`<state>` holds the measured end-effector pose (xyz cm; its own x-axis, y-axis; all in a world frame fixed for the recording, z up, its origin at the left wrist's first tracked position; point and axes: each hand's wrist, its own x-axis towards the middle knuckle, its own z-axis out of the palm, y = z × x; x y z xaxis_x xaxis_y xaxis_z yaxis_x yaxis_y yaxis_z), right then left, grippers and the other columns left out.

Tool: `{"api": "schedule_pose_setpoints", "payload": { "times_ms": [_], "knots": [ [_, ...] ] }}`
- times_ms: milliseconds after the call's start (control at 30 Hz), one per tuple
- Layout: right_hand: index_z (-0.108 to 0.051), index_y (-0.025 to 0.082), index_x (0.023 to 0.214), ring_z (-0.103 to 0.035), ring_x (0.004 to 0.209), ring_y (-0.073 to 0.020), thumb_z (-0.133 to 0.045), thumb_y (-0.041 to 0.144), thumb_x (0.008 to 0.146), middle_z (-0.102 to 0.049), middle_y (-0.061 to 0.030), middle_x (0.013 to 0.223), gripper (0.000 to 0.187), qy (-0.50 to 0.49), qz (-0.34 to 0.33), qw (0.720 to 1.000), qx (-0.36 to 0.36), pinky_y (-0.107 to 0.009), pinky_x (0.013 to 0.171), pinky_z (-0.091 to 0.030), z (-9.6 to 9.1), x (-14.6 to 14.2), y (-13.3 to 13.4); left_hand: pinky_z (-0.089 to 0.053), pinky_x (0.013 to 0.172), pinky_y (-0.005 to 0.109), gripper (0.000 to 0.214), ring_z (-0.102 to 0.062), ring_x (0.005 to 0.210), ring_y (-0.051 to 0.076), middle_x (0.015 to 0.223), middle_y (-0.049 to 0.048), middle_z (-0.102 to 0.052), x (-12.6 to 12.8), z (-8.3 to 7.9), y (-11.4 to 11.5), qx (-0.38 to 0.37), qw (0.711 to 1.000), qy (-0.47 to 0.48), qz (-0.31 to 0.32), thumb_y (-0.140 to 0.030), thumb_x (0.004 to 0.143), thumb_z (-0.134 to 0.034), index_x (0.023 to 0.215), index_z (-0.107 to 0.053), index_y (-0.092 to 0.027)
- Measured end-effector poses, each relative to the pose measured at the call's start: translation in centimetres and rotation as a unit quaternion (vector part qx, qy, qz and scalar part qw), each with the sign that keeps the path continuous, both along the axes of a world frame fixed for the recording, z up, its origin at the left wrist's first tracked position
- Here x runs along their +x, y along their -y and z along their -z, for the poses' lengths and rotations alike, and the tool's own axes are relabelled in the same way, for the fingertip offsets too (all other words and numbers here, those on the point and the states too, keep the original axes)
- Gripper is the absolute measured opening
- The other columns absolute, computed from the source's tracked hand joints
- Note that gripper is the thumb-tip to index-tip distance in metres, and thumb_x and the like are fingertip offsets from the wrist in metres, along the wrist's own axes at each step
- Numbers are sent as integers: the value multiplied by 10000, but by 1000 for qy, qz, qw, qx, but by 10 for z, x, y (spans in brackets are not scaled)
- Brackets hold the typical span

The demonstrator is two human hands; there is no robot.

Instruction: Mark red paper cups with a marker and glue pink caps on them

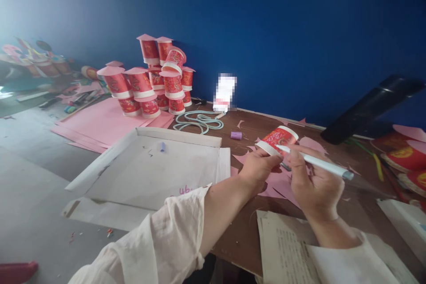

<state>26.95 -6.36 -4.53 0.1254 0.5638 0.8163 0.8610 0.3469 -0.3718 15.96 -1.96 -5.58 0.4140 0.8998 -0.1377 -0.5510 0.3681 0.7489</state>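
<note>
A red paper cup (278, 138) with white bands at its rim and base is tilted on its side in my left hand (258, 169), whose fingers wrap its lower part. In my right hand (314, 182) is a white marker pen (321, 165) with a grey end. Its tip meets or nearly meets the cup's printed side; I cannot tell if it touches. Pink paper scraps (278, 185) lie on the brown table under both hands. A short purple cylinder (236, 135) lies just left of the cup.
Red cups with pink paper tops (141, 82) stand stacked at the back left, partly on pink sheets (89, 122). A shallow white box lid (186, 159), a pale cable (199, 122), a lit phone (225, 92), a black bottle (362, 111) and printed pages (282, 248) surround my hands.
</note>
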Motion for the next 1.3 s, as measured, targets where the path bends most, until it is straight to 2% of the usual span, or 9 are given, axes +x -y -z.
{"api": "schedule_pose_setpoints", "payload": {
  "times_ms": [333, 733, 967, 1167, 1300],
  "knots": [
    [-727, 197, 1013, -718, 902, -221, -584, 298, 927, -760, -78, 985, 195, 9, 12, 1000, -13, -385, 842, -564, 0, -1, -1, -404, 643, 272, 71, -508, 598, 94, 711, 26, -616, 0, 1, 0, 1, 1000, -20, -1, -147, 721, -707, 787, -710, -120],
    [-724, 192, 1004, -709, 861, -204, -573, 313, 934, -752, -76, 950, 205, 15, 35, 999, 0, -340, 793, -549, 0, -1, 0, -418, 645, 267, 56, -481, 572, 90, 641, -1, -570, 1, 0, 0, -11, 1000, -20, -6, -156, 721, -716, 757, -682, -130],
    [-722, 170, 1015, -691, 771, -199, -531, 352, 958, -710, -54, 793, 271, -27, 87, 995, 27, -359, 762, -541, -1, 3, -1, -403, 641, 258, 95, -474, 575, 80, 670, -2, -569, 3, 3, -3, -41, 999, -14, -10, -145, 694, -725, 761, -658, -137],
    [-724, 175, 1015, -691, 779, -205, -519, 376, 958, -745, -95, 957, 292, -8, 101, 995, 7, -362, 748, -535, 1, 3, -3, -399, 613, 255, 127, -452, 566, 81, 648, -5, -553, 2, 2, -1, -31, 999, 8, -9, -158, 665, -733, 773, -674, -124],
    [-725, 180, 1023, -697, 841, -229, -511, 382, 962, -748, -106, 986, 300, 1, 108, 994, -2, -379, 776, -536, 1, 5, -3, -400, 613, 261, 151, -441, 560, 81, 634, -10, -543, 2, 0, -1, -33, 999, 11, -6, -179, 650, -755, 763, -668, -128]
  ]
}}
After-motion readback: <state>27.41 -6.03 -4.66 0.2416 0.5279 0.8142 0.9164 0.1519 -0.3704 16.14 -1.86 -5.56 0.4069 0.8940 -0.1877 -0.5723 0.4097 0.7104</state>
